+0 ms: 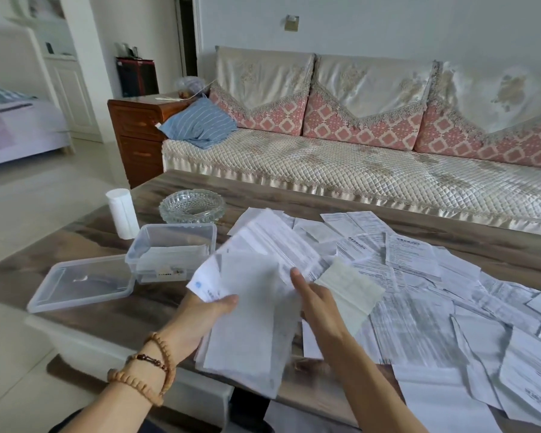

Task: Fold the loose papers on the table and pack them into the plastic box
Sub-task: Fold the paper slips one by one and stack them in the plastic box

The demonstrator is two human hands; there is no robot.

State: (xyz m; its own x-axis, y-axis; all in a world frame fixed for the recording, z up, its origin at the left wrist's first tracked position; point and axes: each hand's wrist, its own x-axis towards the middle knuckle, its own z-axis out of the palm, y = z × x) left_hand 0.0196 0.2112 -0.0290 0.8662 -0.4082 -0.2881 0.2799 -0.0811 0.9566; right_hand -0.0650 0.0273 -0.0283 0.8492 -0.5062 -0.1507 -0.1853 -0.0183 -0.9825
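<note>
A thin bundle of papers [247,307] is held up just above the near edge of the table [156,307], at centre frame, its sheets fanned and overlapping. The left hand [200,317] grips the bundle's left edge, thumb curled over the front with the other fingers hidden behind the sheets. The right hand [316,304] reaches into the bundle's right side with the index finger extended against a sheet; whether its other fingers pinch anything I cannot tell, since paper covers them. These sheets look light, limp and slippery against each other, so they would likely sag and slide apart unless squared up and held near a firm edge or along a crease; they should fold easily but tear at existing creases. To the left of the bundle sits the plastic box [172,251], open, with some folded sheets already inside it, though the clear wall blurs how many. Its lid [82,282] lies flat just beside it, further left. Many loose papers [419,292] cover the right half of the table, running off the right and lower edges of the frame, so their full count is cut off, and the print is too blurred to read. Behind the box stand a glass ashtray [192,206] and a white roll [122,212]; a sofa [356,157] fills the upper frame.
</note>
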